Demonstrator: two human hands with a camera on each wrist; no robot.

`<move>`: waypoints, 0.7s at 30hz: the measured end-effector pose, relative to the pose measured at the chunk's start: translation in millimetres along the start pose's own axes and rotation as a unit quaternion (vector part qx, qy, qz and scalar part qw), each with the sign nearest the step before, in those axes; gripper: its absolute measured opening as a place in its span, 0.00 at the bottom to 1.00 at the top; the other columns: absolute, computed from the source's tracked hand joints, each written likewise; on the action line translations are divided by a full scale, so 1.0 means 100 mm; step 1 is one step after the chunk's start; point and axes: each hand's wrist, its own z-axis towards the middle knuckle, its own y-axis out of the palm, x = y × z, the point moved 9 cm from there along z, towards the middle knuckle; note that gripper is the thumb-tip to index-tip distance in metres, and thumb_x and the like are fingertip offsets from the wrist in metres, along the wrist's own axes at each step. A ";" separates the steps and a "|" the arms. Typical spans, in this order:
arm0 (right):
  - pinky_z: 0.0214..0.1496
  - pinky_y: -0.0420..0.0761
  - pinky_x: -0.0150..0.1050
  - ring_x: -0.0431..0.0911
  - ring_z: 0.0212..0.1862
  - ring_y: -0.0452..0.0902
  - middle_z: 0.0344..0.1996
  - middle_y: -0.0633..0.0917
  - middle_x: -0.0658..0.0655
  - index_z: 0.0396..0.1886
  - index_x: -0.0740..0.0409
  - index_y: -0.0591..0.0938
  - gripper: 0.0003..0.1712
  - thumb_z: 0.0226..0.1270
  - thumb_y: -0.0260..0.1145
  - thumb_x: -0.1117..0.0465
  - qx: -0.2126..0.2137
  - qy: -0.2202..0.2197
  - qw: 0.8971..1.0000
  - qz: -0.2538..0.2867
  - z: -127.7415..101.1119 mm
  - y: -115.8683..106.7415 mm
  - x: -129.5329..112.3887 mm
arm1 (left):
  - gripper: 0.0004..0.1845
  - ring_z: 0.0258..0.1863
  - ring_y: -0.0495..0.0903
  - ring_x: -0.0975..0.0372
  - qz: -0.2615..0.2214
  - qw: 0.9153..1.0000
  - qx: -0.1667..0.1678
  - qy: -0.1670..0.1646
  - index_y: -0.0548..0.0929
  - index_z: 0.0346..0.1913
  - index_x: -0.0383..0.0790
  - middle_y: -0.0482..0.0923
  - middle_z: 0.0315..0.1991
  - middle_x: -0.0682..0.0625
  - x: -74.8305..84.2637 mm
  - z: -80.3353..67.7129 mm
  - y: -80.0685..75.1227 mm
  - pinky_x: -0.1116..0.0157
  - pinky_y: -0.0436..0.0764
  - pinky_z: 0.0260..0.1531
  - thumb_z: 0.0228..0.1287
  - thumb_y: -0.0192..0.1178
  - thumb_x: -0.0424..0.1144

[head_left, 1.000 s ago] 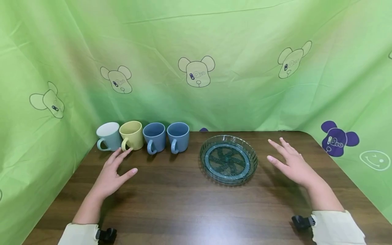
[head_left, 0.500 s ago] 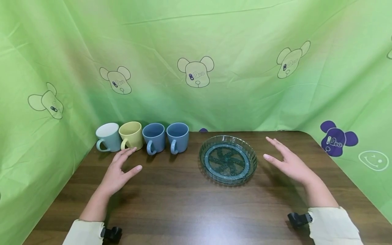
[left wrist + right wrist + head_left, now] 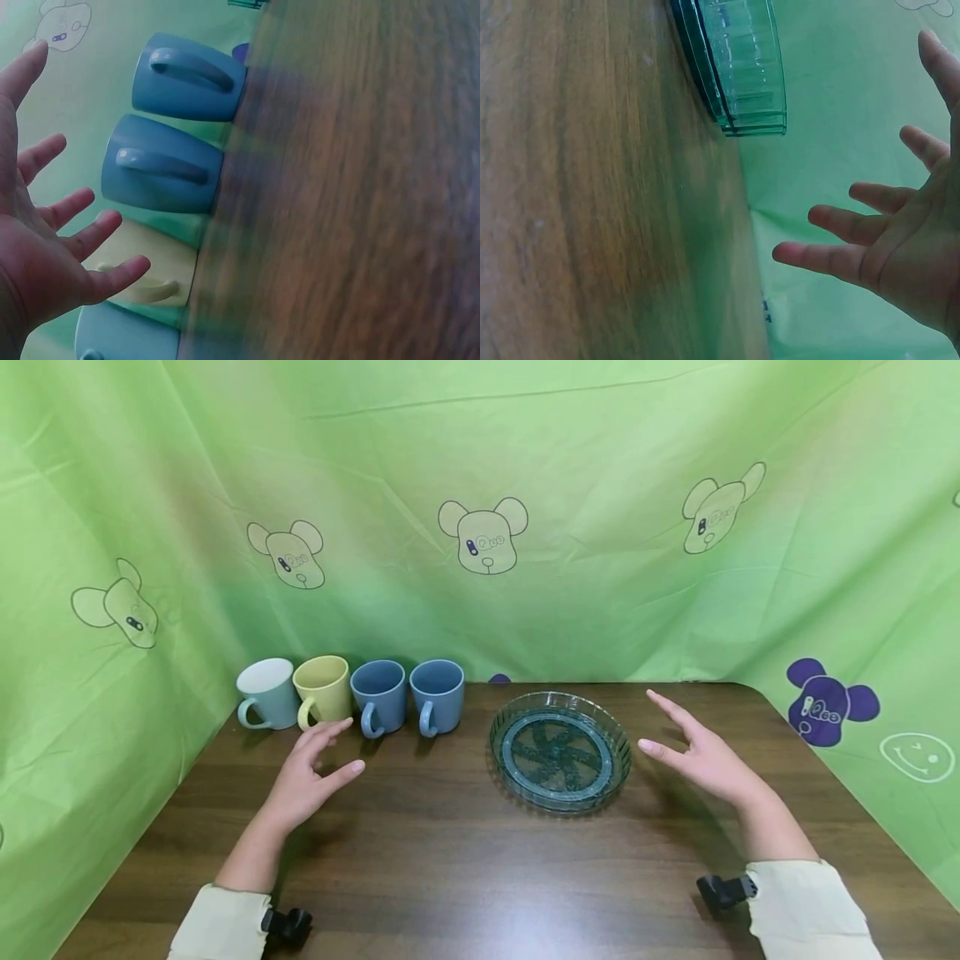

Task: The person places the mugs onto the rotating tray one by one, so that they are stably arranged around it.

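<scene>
My left hand hovers over the table in front of the mugs, fingers spread and holding nothing. Its fingertips overlap the lower part of the yellow mug in the head view. That mug stands in a row between a light blue mug on the left and two darker blue mugs, a middle one and a right one. To the right is a round, clear green glass dish with a fluted wall. Just right of its rim, my right hand is held in the air, fingers extended, with nothing in it.
The brown wooden table carries the mugs along its back left edge. A green printed cloth hangs behind and on both sides. Black wrist cameras, a left one and a right one, sit at the sleeves.
My left hand has drifted right, from before the yellow mug's left side toward the first darker blue mug. My right hand has edged left, closer to the dish. Mugs and dish have stayed put.
</scene>
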 end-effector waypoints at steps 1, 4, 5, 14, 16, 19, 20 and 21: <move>0.61 0.61 0.75 0.76 0.66 0.54 0.76 0.50 0.66 0.79 0.41 0.47 0.46 0.71 0.63 0.52 0.001 -0.001 1.000 0.002 0.01 0.00 0.00 | 0.32 0.62 0.67 0.45 -0.005 1.000 -0.002 -0.003 0.71 0.68 0.44 0.63 0.67 0.42 0.00 0.01 0.01 0.40 0.73 0.52 0.63 0.67 0.44; 0.61 0.61 0.75 0.75 0.67 0.54 0.75 0.52 0.66 0.79 0.43 0.49 0.44 0.71 0.63 0.52 0.000 -0.001 1.000 0.007 0.03 0.00 0.01 | 0.32 0.62 0.66 0.45 -0.022 1.000 -0.007 -0.011 0.71 0.68 0.44 0.63 0.67 0.42 -0.01 0.03 0.06 0.40 0.73 0.53 0.62 0.68 0.43; 0.62 0.61 0.74 0.74 0.67 0.55 0.75 0.53 0.65 0.79 0.44 0.50 0.44 0.72 0.62 0.52 -0.001 0.000 1.000 0.010 0.03 0.00 0.01 | 0.32 0.63 0.66 0.45 -0.026 1.000 -0.009 -0.013 0.71 0.68 0.43 0.63 0.67 0.41 -0.01 0.04 0.07 0.39 0.73 0.53 0.62 0.68 0.43; 0.54 0.81 0.46 0.64 0.66 0.61 0.73 0.58 0.67 0.76 0.57 0.58 0.36 0.75 0.59 0.54 -0.014 0.001 0.998 0.064 0.10 0.09 0.07 | 0.34 0.63 0.65 0.47 -0.070 0.997 -0.011 -0.034 0.70 0.69 0.39 0.63 0.67 0.41 0.00 0.09 0.17 0.39 0.73 0.55 0.60 0.70 0.40; 0.50 0.83 0.43 0.56 0.64 0.66 0.73 0.57 0.68 0.75 0.60 0.59 0.35 0.75 0.59 0.55 -0.022 0.006 0.995 0.096 0.12 0.13 0.11 | 0.34 0.63 0.65 0.47 -0.076 0.996 -0.009 -0.037 0.71 0.69 0.40 0.64 0.67 0.42 0.00 0.10 0.18 0.40 0.73 0.56 0.60 0.70 0.41; 0.51 0.84 0.47 0.41 0.59 0.71 0.72 0.57 0.70 0.75 0.63 0.58 0.35 0.75 0.59 0.56 -0.031 0.013 0.990 0.136 0.14 0.17 0.13 | 0.33 0.63 0.66 0.48 -0.088 0.995 -0.004 -0.042 0.72 0.68 0.41 0.65 0.66 0.43 0.01 0.11 0.20 0.40 0.72 0.58 0.59 0.70 0.42; 0.51 0.84 0.50 0.36 0.57 0.71 0.72 0.56 0.71 0.75 0.63 0.58 0.35 0.75 0.59 0.56 -0.033 0.014 0.989 0.142 0.15 0.18 0.14 | 0.33 0.63 0.66 0.48 -0.092 0.995 -0.002 -0.044 0.73 0.67 0.40 0.66 0.66 0.43 0.00 0.12 0.21 0.40 0.72 0.58 0.59 0.71 0.42; 0.52 0.83 0.52 0.34 0.56 0.70 0.72 0.56 0.71 0.75 0.64 0.58 0.35 0.75 0.59 0.56 -0.035 0.015 0.988 0.151 0.15 0.19 0.14 | 0.34 0.63 0.66 0.48 -0.097 0.994 0.001 -0.046 0.73 0.67 0.40 0.66 0.66 0.43 0.00 0.13 0.22 0.40 0.72 0.58 0.58 0.71 0.42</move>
